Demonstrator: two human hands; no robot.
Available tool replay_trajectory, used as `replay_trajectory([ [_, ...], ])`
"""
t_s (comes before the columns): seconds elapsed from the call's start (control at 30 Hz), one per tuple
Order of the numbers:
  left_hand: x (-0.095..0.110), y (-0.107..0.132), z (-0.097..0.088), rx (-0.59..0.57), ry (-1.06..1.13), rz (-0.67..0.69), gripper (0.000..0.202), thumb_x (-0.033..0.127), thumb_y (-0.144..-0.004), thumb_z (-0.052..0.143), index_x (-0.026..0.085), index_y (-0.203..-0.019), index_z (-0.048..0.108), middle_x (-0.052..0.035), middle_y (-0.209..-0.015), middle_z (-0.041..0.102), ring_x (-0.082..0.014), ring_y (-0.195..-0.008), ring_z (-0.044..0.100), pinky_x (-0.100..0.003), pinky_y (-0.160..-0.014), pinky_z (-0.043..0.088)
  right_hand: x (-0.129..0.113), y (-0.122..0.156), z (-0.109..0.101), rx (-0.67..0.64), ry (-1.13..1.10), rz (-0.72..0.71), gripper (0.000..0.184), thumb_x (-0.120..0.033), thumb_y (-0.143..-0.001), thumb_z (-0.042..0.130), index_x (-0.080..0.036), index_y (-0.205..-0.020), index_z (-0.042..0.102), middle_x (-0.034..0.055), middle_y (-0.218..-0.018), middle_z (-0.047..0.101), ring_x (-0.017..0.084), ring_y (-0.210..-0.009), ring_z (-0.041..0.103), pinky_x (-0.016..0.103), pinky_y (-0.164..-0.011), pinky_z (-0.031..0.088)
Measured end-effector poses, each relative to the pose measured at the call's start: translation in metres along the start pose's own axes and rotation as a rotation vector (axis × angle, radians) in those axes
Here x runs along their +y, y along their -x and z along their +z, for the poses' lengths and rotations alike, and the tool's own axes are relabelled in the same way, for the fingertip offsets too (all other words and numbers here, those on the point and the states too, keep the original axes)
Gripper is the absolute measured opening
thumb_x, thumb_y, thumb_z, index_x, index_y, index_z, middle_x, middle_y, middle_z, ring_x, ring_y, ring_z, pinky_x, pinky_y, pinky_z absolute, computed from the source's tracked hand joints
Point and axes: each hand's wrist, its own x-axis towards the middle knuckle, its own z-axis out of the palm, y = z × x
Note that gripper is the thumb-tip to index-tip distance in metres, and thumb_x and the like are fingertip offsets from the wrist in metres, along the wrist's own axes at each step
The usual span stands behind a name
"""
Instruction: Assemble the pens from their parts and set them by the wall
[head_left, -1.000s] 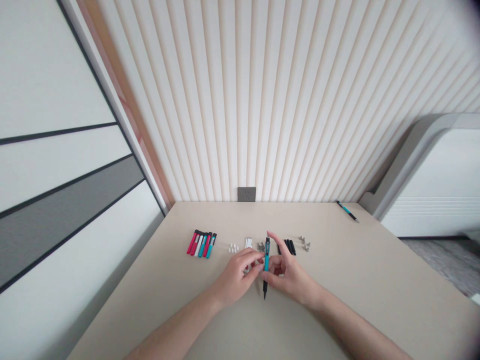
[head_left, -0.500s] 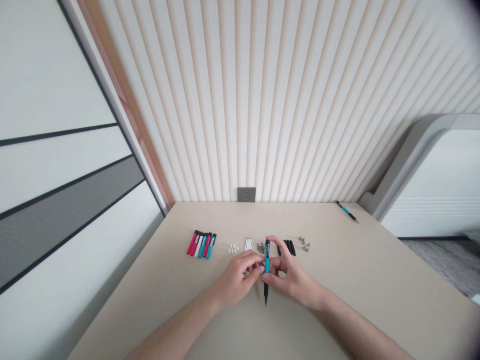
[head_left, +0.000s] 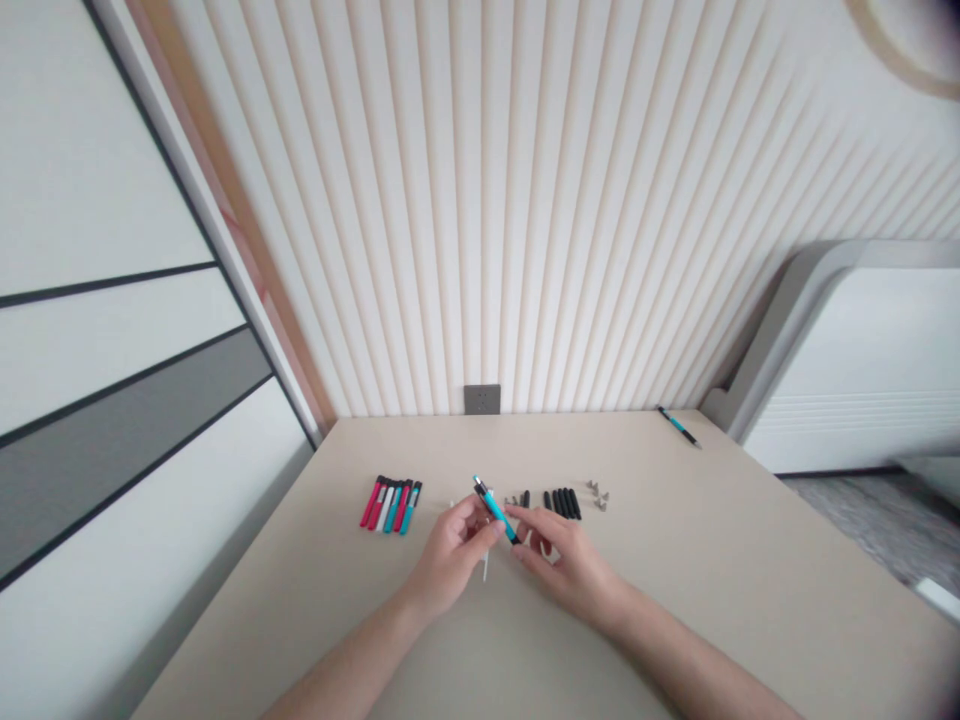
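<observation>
A teal-and-black pen [head_left: 496, 510] is held at a slant above the table, its upper end leaning left. My left hand [head_left: 456, 552] is closed on its middle, thumb in front. The fingers of my right hand [head_left: 562, 555] are closed about its lower black end, which they partly hide. Below my left fingers a thin white stick [head_left: 485, 567] shows; whether it is held I cannot tell. Behind my hands lie black grip pieces [head_left: 562, 503] in a row and small parts, partly covered by my fingers.
Several red, white and teal pen barrels [head_left: 391, 506] lie in a row at left on the table [head_left: 315, 590]. Small metal tips [head_left: 598, 495] lie right of the grips. Another teal-and-black pen [head_left: 679, 427] lies at the back right. A socket [head_left: 482, 399] is on the ribbed wall.
The pen has gone from upright, tip down, to a slant leaning left. My right hand has shifted from its top and side to its lower end. The view has shifted slightly.
</observation>
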Motion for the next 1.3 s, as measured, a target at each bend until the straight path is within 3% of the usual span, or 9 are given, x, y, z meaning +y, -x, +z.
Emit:
replay_trajectory([
  [0.07, 0.0, -0.001, -0.001, 0.024, -0.018, 0.002, 0.034, 0.047, -0.087, 0.06, 0.015, -0.098, 0.064, -0.0035, -0.082, 0.063, -0.0166, -0.079, 0.057, -0.026, -0.076, 0.045, -0.003, -0.001, -0.003, 0.03, 0.056, -0.006, 0.031, -0.032, -0.092, 0.052, -0.027, -0.121, 0.064, 0.0053, -0.087, 0.062, 0.018, -0.075, 0.057, 0.028, -0.064, 0.048],
  [0.17, 0.003, 0.0, -0.002, 0.039, -0.191, 0.044, 0.035, 0.046, -0.088, 0.058, 0.017, -0.106, 0.065, -0.0036, -0.082, 0.064, -0.0159, -0.073, 0.056, -0.024, -0.068, 0.045, -0.003, -0.004, -0.013, 0.133, 0.118, -0.009, 0.028, -0.034, -0.094, 0.049, -0.026, -0.114, 0.067, 0.0068, -0.089, 0.064, 0.019, -0.076, 0.059, 0.031, -0.07, 0.05],
  [0.3, 0.006, 0.002, -0.001, -0.053, -0.491, 0.194, 0.028, 0.04, -0.093, 0.05, 0.02, -0.093, 0.07, -0.0036, -0.077, 0.064, -0.0158, -0.069, 0.056, -0.024, -0.065, 0.045, 0.016, -0.013, -0.056, 0.322, 0.34, 0.056, 0.031, -0.035, -0.096, 0.044, -0.025, -0.117, 0.064, 0.0088, -0.099, 0.065, 0.022, -0.088, 0.06, 0.033, -0.08, 0.048],
  [0.37, 0.006, 0.003, 0.0, -0.11, -0.576, 0.254, 0.028, 0.036, -0.094, 0.048, 0.021, -0.088, 0.07, -0.0037, -0.076, 0.065, -0.016, -0.071, 0.057, -0.024, -0.067, 0.045, 0.037, -0.018, -0.09, 0.36, 0.532, 0.199, 0.033, -0.034, -0.097, 0.04, -0.023, -0.119, 0.063, 0.0086, -0.104, 0.064, 0.02, -0.089, 0.061, 0.031, -0.082, 0.047],
  [0.43, 0.004, 0.003, 0.001, -0.147, -0.641, 0.279, 0.026, 0.032, -0.095, 0.048, 0.021, -0.089, 0.07, -0.0037, -0.077, 0.066, -0.0161, -0.071, 0.058, -0.025, -0.069, 0.046, 0.063, -0.02, -0.126, 0.32, 0.772, 0.459, 0.032, -0.031, -0.096, 0.04, -0.024, -0.116, 0.064, 0.0063, -0.106, 0.064, 0.018, -0.093, 0.062, 0.026, -0.082, 0.045],
  [0.53, 0.001, 0.003, 0.001, -0.19, -0.704, 0.276, 0.023, 0.028, -0.095, 0.047, 0.021, -0.091, 0.069, -0.0042, -0.081, 0.068, -0.0172, -0.076, 0.06, -0.027, -0.074, 0.046, 0.102, -0.013, -0.172, 0.349, 0.875, 0.644, 0.03, -0.024, -0.093, 0.042, -0.017, -0.105, 0.069, 0.0118, -0.103, 0.066, 0.022, -0.098, 0.061, 0.028, -0.08, 0.043],
  [0.63, -0.001, 0.004, 0.001, -0.223, -0.73, 0.266, 0.022, 0.026, -0.095, 0.047, 0.021, -0.093, 0.068, -0.0043, -0.085, 0.069, -0.0182, -0.082, 0.062, -0.028, -0.077, 0.046, 0.134, -0.001, -0.2, 0.361, 0.938, 0.787, 0.03, -0.02, -0.091, 0.042, -0.013, -0.096, 0.071, 0.0167, -0.103, 0.066, 0.026, -0.095, 0.063, 0.031, -0.074, 0.044],
  [0.93, 0.0, 0.005, -0.001, -0.235, -0.786, 0.274, 0.02, 0.021, -0.095, 0.047, 0.021, -0.096, 0.067, -0.0036, -0.085, 0.068, -0.0175, -0.082, 0.062, -0.027, -0.077, 0.047, 0.189, -0.007, -0.219, 0.403, 1.022, 0.918, 0.035, -0.02, -0.093, 0.038, -0.013, -0.106, 0.07, 0.0181, -0.108, 0.066, 0.028, -0.101, 0.061, 0.035, -0.078, 0.044],
  [1.3, 0.0, 0.006, -0.001, -0.249, -0.785, 0.36, 0.018, 0.015, -0.095, 0.047, 0.021, -0.097, 0.065, -0.0019, -0.083, 0.066, -0.0152, -0.079, 0.061, -0.025, -0.075, 0.047, 0.214, -0.009, -0.232, 0.42, 1.011, 0.945, 0.036, -0.028, -0.095, 0.039, -0.019, -0.111, 0.07, 0.0153, -0.109, 0.064, 0.026, -0.097, 0.063, 0.033, -0.078, 0.045],
])
